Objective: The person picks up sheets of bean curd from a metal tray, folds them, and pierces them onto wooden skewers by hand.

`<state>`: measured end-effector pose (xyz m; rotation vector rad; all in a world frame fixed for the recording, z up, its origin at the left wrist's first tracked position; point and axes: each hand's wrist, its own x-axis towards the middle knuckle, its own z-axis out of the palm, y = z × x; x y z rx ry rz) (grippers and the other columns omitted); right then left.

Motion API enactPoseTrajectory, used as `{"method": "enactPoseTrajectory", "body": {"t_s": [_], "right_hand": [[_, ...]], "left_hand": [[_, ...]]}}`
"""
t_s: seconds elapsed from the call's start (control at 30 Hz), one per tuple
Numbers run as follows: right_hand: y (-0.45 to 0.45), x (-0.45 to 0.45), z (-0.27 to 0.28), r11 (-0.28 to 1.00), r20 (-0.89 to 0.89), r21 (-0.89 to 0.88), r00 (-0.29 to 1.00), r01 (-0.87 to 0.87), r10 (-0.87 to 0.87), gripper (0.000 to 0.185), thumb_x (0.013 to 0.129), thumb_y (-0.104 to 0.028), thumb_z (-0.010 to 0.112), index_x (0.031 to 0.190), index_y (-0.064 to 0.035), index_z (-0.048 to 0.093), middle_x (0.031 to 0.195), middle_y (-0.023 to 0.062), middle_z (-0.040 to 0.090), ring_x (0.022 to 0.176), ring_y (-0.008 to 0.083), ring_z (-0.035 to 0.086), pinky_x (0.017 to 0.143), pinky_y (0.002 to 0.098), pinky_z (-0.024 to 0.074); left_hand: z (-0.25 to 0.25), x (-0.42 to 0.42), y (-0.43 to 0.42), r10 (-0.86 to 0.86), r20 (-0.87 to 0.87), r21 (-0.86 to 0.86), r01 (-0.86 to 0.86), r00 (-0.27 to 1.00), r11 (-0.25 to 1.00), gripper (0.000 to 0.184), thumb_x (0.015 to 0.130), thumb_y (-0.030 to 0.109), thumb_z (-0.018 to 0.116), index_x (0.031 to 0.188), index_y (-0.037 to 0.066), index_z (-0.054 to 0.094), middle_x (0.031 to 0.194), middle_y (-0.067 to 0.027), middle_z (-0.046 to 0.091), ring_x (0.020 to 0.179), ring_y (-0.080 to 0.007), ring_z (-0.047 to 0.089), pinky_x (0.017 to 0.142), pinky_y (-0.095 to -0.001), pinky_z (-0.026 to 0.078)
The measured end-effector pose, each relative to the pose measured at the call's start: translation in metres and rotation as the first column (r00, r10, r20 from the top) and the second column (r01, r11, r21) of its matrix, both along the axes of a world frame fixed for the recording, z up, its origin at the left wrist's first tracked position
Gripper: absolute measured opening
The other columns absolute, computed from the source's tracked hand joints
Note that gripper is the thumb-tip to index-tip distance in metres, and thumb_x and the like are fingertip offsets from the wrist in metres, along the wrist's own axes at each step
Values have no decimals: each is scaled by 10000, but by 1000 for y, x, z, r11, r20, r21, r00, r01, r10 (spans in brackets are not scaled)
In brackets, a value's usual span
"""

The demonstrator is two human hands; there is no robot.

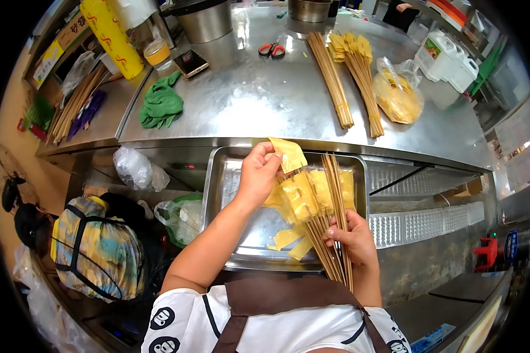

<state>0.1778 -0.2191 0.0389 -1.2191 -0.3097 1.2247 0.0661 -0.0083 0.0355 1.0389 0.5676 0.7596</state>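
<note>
My left hand (258, 176) pinches a folded yellow sheet (290, 156), which looks like tofu skin, above the far side of a metal tray (218, 229). My right hand (354, 240) grips a bundle of bamboo skewers (334, 200) over the tray's right side. Several of these skewers carry folded yellow pieces (300, 195) at their far ends; other skewers in the hand look bare. Loose yellow pieces (287, 237) lie on the tray bottom beneath the bundle. Whether a skewer tip touches the sheet in my left hand is hard to make out.
On the steel table (229, 100) beyond the tray are a bare skewer bundle (331, 82), a loaded bundle (362, 82), a bag of yellow sheets (399, 94), scissors (272, 50), a green cloth (161, 101) and a phone (191, 63). White jugs (444, 59) stand at right.
</note>
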Motion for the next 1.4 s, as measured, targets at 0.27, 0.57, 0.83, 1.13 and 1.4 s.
{"method": "enactPoseTrajectory", "body": {"t_s": [0.27,0.57,0.83,1.13,1.4], "right_hand": [[2,0,3,999,-4,-24,1000,-31,31,214,758,63,633,899,-7,489,710,57,578,572,117,580,547,229,489],[2,0,5,999,12,-22,1000,-27,28,208,766,58,629,891,-15,479,712,62,578,567,117,573,541,226,482],[2,-2,7,1000,8,-24,1000,-14,14,208,768,58,625,890,-18,476,712,58,575,564,113,566,539,223,477],[3,-3,6,1000,47,-26,999,-18,19,207,769,60,623,894,-20,478,721,57,576,574,108,567,542,218,473],[2,-2,4,999,51,-6,998,-33,33,200,776,51,626,899,-18,483,729,57,578,578,107,567,547,216,474]], "left_hand": [[1,1,-2,-62,-34,99,66,997,993,161,907,70,487,1054,7,507,911,-46,635,778,-84,587,692,-233,477],[9,10,-28,54,128,182,-76,990,980,217,869,-7,550,1082,-20,517,969,-79,636,887,-114,603,782,-240,487],[-2,11,-44,57,129,274,-91,990,957,312,859,-27,548,1161,-26,465,1003,-97,623,910,-125,605,780,-236,493],[14,12,-25,39,-43,25,-38,998,999,623,827,-37,568,1356,53,251,905,-112,635,786,-148,626,674,-265,522],[12,11,-28,53,101,91,-62,993,994,607,836,-44,557,1362,64,274,922,-118,642,786,-125,619,667,-238,508]]}}
